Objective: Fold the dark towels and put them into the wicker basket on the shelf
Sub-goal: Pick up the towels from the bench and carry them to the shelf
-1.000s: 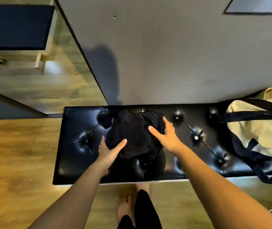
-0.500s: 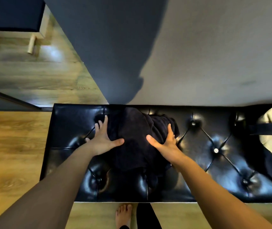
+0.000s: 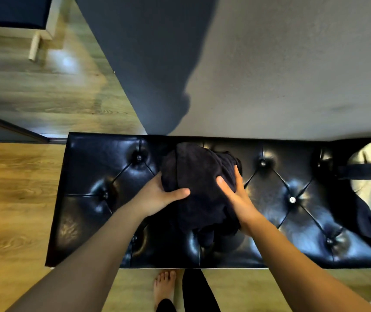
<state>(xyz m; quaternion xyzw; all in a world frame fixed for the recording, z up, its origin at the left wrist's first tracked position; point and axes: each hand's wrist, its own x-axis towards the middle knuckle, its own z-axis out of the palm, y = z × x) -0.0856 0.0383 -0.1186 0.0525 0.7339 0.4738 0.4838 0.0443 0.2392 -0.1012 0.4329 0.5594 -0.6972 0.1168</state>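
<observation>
Item: dark towels (image 3: pixel 199 188), one crumpled heap on the black tufted tabletop (image 3: pixel 94 176), gripped between my left hand (image 3: pixel 157 195) and right hand (image 3: pixel 235 195). Right of my right hand: cream tote bag (image 3: pixel 369 188), contents unseen. No legible writing.

Looking down on a black tufted bench (image 3: pixel 94 176) standing against a pale wall (image 3: pixel 292 75). Gripping a crumpled heap of dark towels (image 3: pixel 200 174) at mid-bench: left hand (image 3: pixel 157 194) clasping the heap's left side, thumb lying across the near face, fingers hidden behind the cloth; right hand (image 3: pixel 234 194) clasping the right side, thumb on the front, fingers wrapping the far edge. Lying at the bench's right end, a cream bag with dark straps (image 3: pixel 367 183). Showing a bare foot (image 3: pixel 164 287) on the wooden floor (image 3: pixel 15 199) near the bench.
</observation>
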